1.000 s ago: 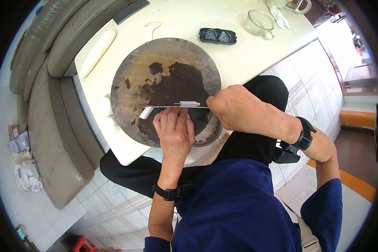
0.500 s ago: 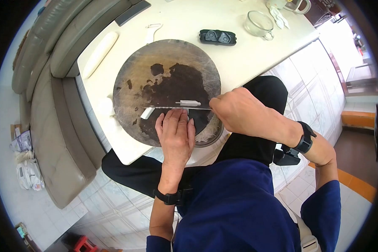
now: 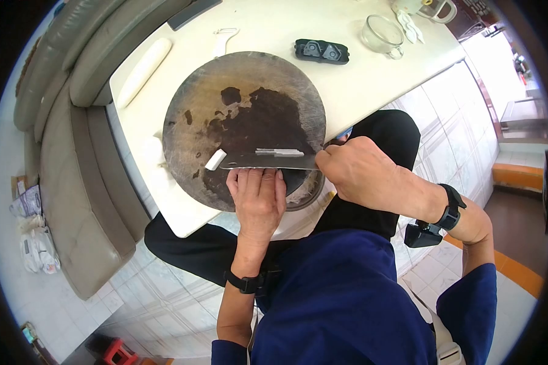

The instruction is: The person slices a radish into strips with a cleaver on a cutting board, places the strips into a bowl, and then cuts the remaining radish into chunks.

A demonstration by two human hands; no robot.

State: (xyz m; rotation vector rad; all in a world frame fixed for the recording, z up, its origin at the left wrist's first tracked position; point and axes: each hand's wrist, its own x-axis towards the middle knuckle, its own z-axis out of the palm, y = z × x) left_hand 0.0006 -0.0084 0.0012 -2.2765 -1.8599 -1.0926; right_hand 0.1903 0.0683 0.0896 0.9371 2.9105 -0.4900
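On the round, wet wooden chopping board (image 3: 192, 76), my right hand (image 3: 362, 170) grips a kitchen knife (image 3: 271, 161). Its blade lies tilted across the board, just beyond my left fingertips. My left hand (image 3: 257, 198) presses down with bent fingers held together. Most of what it holds is covered; a sliver of white radish shows by the fingertips. Beyond the blade rest thin white radish strips (image 3: 279, 152). A short white radish block (image 3: 215, 159) sits to the left of the blade's tip.
A long peeled white radish (image 3: 145, 72) lies left on the white table (image 3: 262, 24). Behind the board are a peeler (image 3: 224, 39), a black object (image 3: 321, 52) and a glass cup (image 3: 382, 36). White pieces (image 3: 155, 152) sit at the board's left edge. A grey sofa (image 3: 91, 201) stands left.
The knife has tipped from nearly edge-on so its flat side shows, and its edge has come nearer me. The strips shifted slightly right. My left hand stays nearly in place.
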